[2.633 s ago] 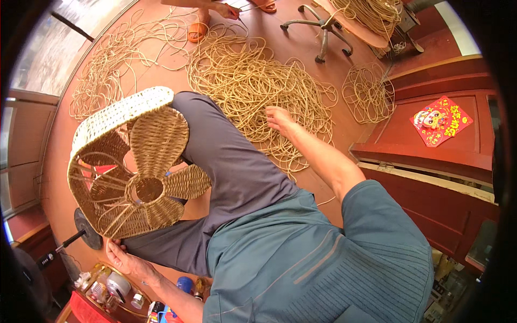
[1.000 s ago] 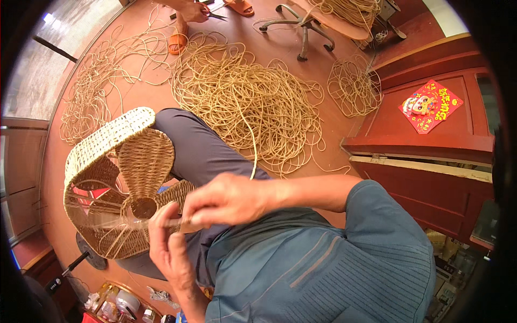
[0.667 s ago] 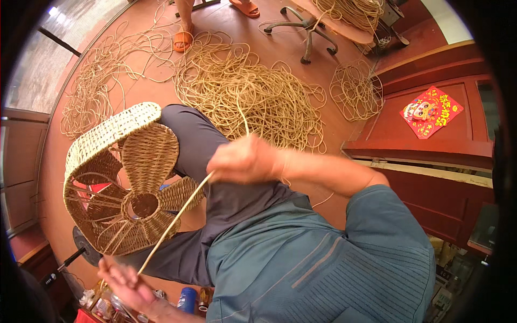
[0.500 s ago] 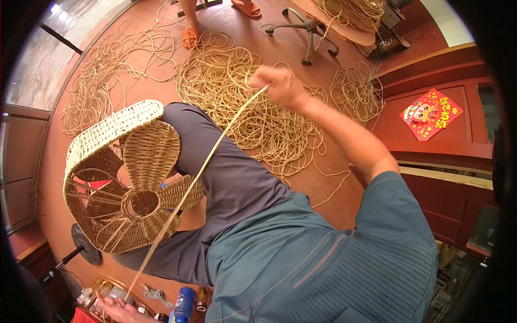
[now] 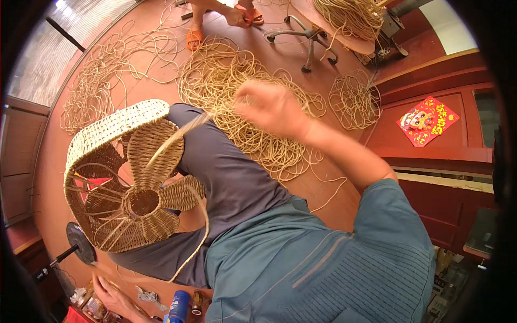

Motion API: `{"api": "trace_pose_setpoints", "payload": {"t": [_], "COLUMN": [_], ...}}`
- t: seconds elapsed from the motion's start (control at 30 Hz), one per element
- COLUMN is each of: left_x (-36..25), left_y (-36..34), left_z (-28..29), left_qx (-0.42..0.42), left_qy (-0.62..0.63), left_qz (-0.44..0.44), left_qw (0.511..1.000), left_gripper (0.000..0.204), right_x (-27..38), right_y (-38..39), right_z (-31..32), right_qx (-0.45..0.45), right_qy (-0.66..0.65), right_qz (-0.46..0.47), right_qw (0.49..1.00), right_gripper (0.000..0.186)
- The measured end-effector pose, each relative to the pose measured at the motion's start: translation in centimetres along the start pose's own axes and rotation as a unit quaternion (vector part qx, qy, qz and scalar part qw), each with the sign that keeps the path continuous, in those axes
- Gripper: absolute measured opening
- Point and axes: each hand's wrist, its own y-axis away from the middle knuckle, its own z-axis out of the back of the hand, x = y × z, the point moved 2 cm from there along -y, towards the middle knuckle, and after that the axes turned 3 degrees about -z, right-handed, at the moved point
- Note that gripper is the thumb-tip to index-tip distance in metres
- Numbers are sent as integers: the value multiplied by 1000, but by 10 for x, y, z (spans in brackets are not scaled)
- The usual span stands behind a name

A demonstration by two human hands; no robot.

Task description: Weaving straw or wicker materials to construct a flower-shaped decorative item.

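A woven basket [image 5: 121, 116] lies tilted on its side across my lap, its woven petal-shaped panels [image 5: 156, 142] and a ring [image 5: 142, 203] facing me. Loose strands hang inside it. Over my thigh, my right hand [image 5: 272, 110] is raised and smeared by motion, so its grip is unclear. A blurred length of pale cord [image 5: 180, 139] rises from the basket toward that hand. Another slack cord [image 5: 206, 229] curves from the panels down past my leg. My left hand [image 5: 110, 295] is at the lower left, fingers stretched out, holding nothing I can see.
A big heap of tangled cord [image 5: 269, 148] lies on the floor beyond my knee, with looser coils [image 5: 97, 89] at left. Another person's hand [image 5: 237, 17] shows near orange sandals [image 5: 194, 39]. A wheeled chair base [image 5: 307, 36] and a blue bottle [image 5: 179, 304] stand nearby.
The cord stretched taut between my hands has gone slack and dropped. My right hand has moved slightly down and left; the left has risen. The other person's hand has come into view.
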Motion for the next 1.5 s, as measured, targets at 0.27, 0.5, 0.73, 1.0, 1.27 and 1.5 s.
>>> {"api": "trace_pose_setpoints", "payload": {"t": [0.27, 0.5, 0.73, 1.0, 1.27, 1.5], "left_x": [-283, -281, -246, 93, 32, -111], "left_y": [95, 101, 88, -10, 18, -3], "left_z": [-54, -53, -50, -4, 17, 5], "left_qx": [279, 219, 307, -17, -132, -123], "left_qy": [360, 365, 403, 465, 364, 241], "left_qz": [-260, -158, -149, 86, 86, -111], "left_qw": [851, 891, 849, 881, 918, 956], "left_gripper": [63, 46, 18, 30, 42, 41], "right_x": [149, 135, 137, 81, 33, 60], "right_y": [38, 50, 46, 18, -1, 3], "right_z": [-74, -86, -90, -74, -40, -44], "right_qx": [125, 200, 181, 148, 82, 60], "right_qy": [-136, -96, -177, -146, -80, -41], "right_qz": [145, 138, 143, 57, -14, 113], "right_qw": [972, 965, 957, 976, 993, 991], "right_gripper": [27, 44, 41, 28, 23, 20]}}
